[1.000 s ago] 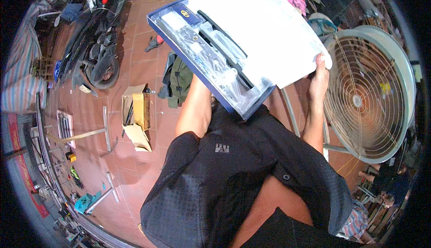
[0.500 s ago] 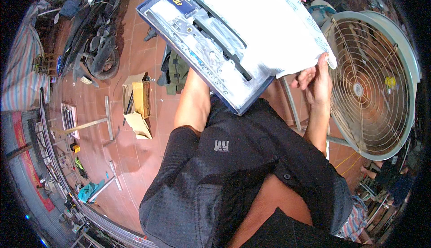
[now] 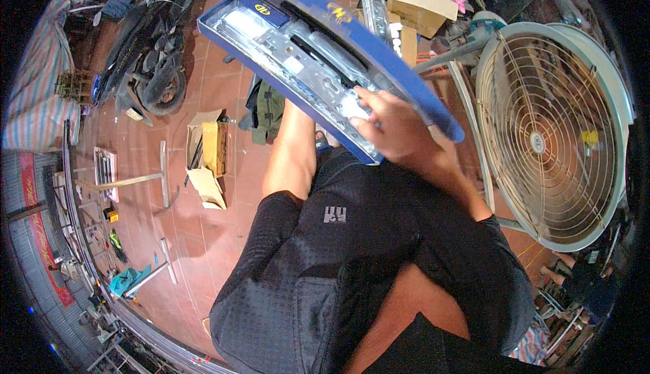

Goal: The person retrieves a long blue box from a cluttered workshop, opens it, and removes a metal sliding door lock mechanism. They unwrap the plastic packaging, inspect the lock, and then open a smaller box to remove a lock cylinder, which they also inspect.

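Centrally, one shallow, rectangular blue box [image 3: 274, 77] lies open above the lap, its lid [image 3: 389, 62] raised. It holds clear plastic packets [image 3: 292, 64], a slender black bar [image 3: 325, 61] and a dark-blue card [image 3: 268, 9]; two yellow emblems mark card and lid. The right hand [image 3: 386, 118] bends over the packets, its grip indeterminable; the left hand is hidden behind the box.

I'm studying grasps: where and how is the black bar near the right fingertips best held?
Probably pinched across its middle, from the open top: the black bar is long and slim, lying lengthwise in the blue box, the right hand near its lower end.
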The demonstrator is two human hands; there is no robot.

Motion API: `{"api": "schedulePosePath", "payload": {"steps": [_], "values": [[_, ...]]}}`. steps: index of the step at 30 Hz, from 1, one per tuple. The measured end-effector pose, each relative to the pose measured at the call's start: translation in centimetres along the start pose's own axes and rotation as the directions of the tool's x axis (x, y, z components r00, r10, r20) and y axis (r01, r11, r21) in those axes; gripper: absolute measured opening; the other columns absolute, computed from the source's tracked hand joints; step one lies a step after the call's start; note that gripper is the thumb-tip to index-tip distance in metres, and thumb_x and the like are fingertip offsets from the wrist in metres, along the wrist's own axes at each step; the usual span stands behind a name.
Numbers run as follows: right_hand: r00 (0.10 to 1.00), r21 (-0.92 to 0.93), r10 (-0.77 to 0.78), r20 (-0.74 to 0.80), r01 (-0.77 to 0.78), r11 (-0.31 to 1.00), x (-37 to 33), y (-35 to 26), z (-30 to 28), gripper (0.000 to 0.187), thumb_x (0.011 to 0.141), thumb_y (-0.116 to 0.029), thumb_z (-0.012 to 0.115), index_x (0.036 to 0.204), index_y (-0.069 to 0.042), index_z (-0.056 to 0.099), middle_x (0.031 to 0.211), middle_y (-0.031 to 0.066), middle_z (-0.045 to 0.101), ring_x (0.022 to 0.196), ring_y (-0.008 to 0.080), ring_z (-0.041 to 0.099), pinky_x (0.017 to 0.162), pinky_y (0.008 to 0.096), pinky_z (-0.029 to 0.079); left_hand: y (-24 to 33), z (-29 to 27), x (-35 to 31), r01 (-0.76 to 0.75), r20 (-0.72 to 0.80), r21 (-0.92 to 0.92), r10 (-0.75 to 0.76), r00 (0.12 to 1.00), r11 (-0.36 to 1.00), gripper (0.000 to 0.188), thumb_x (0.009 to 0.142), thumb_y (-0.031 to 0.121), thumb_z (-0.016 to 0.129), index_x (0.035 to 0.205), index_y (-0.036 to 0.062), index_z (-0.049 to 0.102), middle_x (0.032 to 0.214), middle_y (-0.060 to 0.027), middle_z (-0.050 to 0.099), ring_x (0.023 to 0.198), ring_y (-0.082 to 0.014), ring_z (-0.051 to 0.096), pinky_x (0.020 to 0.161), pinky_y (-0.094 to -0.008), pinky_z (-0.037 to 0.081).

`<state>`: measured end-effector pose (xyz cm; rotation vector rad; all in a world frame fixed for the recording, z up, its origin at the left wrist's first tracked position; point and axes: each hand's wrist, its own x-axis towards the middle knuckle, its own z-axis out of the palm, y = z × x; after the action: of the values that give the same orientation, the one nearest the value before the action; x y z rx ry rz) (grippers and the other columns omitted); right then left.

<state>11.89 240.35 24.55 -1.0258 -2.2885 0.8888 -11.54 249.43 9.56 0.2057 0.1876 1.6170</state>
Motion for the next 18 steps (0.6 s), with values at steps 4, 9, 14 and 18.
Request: {"api": "schedulePosePath", "payload": {"steps": [4,9,14,18], "values": [[0.980,-0.150,-0.144,-0.135,0.124,0.981,0.5,0.6,2.4,0.049,0.090,-0.023,0.070,0.126,0.009,0.060,0.109,0.0260,0.067,0.097,0.0415,0.065,0.091,0.0449,0.051,-0.4,0.1,0.1,-0.014,0.017,-0.009,0.014,1.000,1.000,0.041,0.102,0.044,0.048,0.127,0.0120,0.056,0.104,-0.0078,0.063,0.099,-0.0265,0.059,0.092,-0.0451,0.048],[0.993,-0.092,-0.091,-0.070,0.084,0.992,1.0,1.8,3.3,0.052,0.089,-0.027,0.072,0.123,0.010,0.061,0.110,0.0304,0.066,0.107,0.0434,0.063,0.096,0.0474,0.049,-0.9,-0.4,-0.3,-0.024,0.010,-0.030,0.025,1.000,0.999,0.041,0.102,0.044,0.047,0.127,0.0118,0.056,0.105,-0.0079,0.063,0.100,-0.0266,0.059,0.093,-0.0450,0.048],[0.906,-0.362,-0.383,0.182,0.423,0.831,1.2,2.7,1.4,0.051,0.085,-0.028,0.073,0.121,0.007,0.064,0.110,0.0275,0.065,0.104,0.0402,0.064,0.094,0.0453,0.050,-1.2,-1.5,-1.1,-0.019,-0.009,-0.027,0.019,1.000,0.999,0.041,0.102,0.043,0.047,0.127,0.0115,0.056,0.105,-0.0080,0.063,0.101,-0.0267,0.058,0.094,-0.0449,0.047],[0.963,-0.132,-0.214,0.162,0.236,0.963,0.9,3.3,0.6,0.050,0.083,-0.024,0.074,0.122,0.005,0.065,0.108,0.0237,0.062,0.101,0.0377,0.063,0.091,0.0434,0.050,-0.9,-2.6,-1.9,-0.005,-0.038,-0.014,0.004,0.999,1.000,0.041,0.102,0.043,0.047,0.127,0.0113,0.056,0.106,-0.0081,0.063,0.102,-0.0268,0.058,0.095,-0.0449,0.047]]}}
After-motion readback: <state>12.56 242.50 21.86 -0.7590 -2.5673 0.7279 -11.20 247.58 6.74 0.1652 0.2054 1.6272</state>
